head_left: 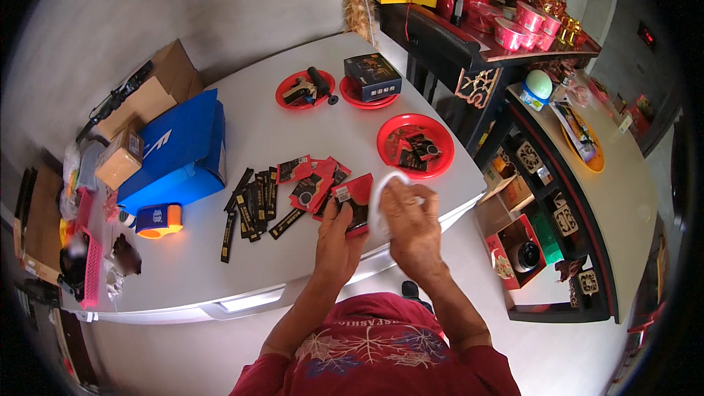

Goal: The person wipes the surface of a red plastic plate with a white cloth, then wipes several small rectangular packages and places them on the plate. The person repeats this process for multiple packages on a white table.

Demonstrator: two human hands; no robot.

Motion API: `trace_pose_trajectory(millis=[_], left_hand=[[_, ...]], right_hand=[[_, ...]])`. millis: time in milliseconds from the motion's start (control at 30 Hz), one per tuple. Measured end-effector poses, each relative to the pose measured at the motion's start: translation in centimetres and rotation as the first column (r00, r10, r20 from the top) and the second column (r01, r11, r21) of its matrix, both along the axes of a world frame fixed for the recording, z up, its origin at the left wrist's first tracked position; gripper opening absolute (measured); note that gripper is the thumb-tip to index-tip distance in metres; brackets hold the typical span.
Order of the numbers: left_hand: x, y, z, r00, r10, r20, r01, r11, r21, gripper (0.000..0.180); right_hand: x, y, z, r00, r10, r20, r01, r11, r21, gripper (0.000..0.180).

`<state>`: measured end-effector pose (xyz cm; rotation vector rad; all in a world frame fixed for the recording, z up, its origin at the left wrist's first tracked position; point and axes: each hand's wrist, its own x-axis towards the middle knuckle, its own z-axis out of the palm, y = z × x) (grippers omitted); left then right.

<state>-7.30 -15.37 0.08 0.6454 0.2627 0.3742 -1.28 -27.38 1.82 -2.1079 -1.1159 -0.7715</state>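
Note:
My left hand (336, 243) grips a red and black coffee-type packet (358, 192) over the front edge of the white table (308, 139). Beside it, my right hand (413, 226) is closed on a white cloth (378, 205), its folds held against or close to the packet's right side; whether they touch I cannot tell. Several similar red packets (311, 185) lie loosely just beyond my left hand. Left of these are several slim black stick sachets (257, 202). A red plate (445, 150) beyond my right hand holds more red and black packets (421, 148).
Farther back, one red plate (284, 88) bears a dark handled tool (318, 81), and another sits under a black box (372, 77). On the left stand a blue box (180, 148), an orange and blue tape dispenser (158, 221) and a pink basket (91, 271). A dark cabinet (546, 205) stands right.

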Motion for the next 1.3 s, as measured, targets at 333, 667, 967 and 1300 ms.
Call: trace_pose_trajectory(millis=[333,667,967,1300], left_hand=[[-0.4,2.2,-1.7,1.000,0.024,0.004,-0.024,1.000,-0.016,0.030],[-0.9,0.9,-0.8,0.992,-0.080,0.101,0.096,0.983,-0.160,0.032],[-1.9,1.3,-1.5,1.000,-0.004,0.015,0.006,0.992,-0.128,0.025],[-2.2,0.7,-1.3,1.000,0.019,-0.003,-0.020,0.991,-0.131,0.034]], right_hand=[[-2.2,-0.8,-1.4,0.737,0.487,-0.469,-0.573,0.818,-0.051,0.047],[-0.2,0.6,0.7,0.839,0.422,-0.343,-0.355,0.903,0.243,0.066],[-2.3,-1.8,-1.1,0.774,0.456,-0.439,-0.389,0.890,0.240,0.060],[-2.7,-2.3,-2.9,0.823,0.480,-0.305,-0.349,0.850,0.395,0.058]])
